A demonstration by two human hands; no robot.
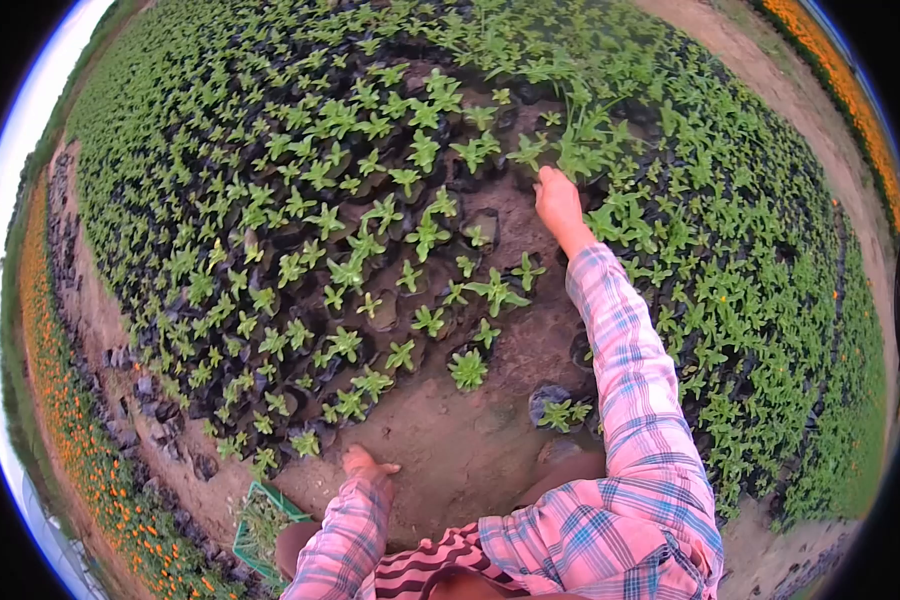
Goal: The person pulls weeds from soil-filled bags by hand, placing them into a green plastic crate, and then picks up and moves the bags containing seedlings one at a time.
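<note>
My right hand [560,203] stretches far forward among the seedlings, its fingers drawn together at the foot of some green leaves [574,160]. What lies between the fingertips is hidden. Taller, thin grass-like blades [576,105] rise just beyond it. My left hand [368,466] is low over the bare soil [440,440], thumb held apart from the fingers and nothing seen in it. Close ahead of that hand are small seedlings [305,443] in black bags. A single bagged seedling [564,414] stands apart, beside my right sleeve.
A green plastic crate [248,545] with cut greenery in it stands at my left knee. Dense rows of bagged seedlings [740,270] spread on both sides. Orange flowers [120,510] line the left edge, and a dirt path [770,70] runs at the upper right.
</note>
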